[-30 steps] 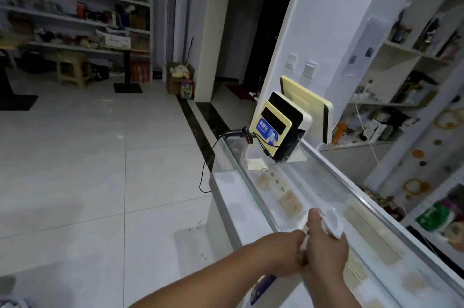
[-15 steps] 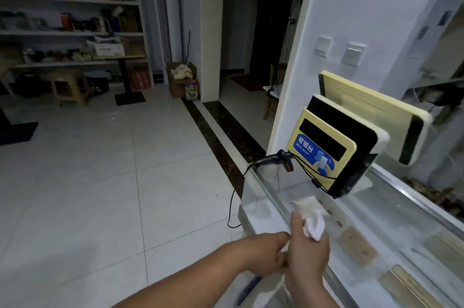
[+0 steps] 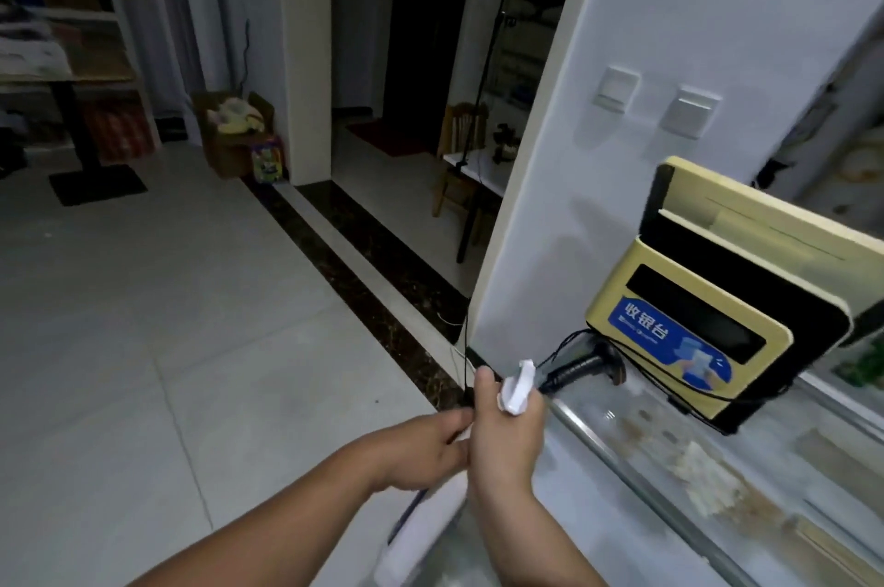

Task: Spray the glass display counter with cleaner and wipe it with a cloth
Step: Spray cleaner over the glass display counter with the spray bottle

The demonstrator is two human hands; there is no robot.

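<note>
A crumpled white cloth (image 3: 516,388) sticks out of the top of my right hand (image 3: 507,443), which grips it with the thumb raised. My left hand (image 3: 421,452) is pressed against the right one, its curled fingers pinching the cloth's lower end. Both hands hover over the near left corner of the glass display counter (image 3: 622,467), whose top shows pale smears. Below my left hand a white bottle-like object (image 3: 421,524) with a dark stripe slants downward; how it is held is hidden.
A black barcode scanner (image 3: 583,366) with its cable lies on the counter just beyond my hands. A yellow-and-black payment terminal (image 3: 669,337) stands behind it against a white pillar (image 3: 574,156). Tiled floor (image 3: 167,347) stretches left toward shelves.
The view has moved forward along the counter toward its far end; the scanner and terminal are now much closer. My hands stay together on the cloth.
</note>
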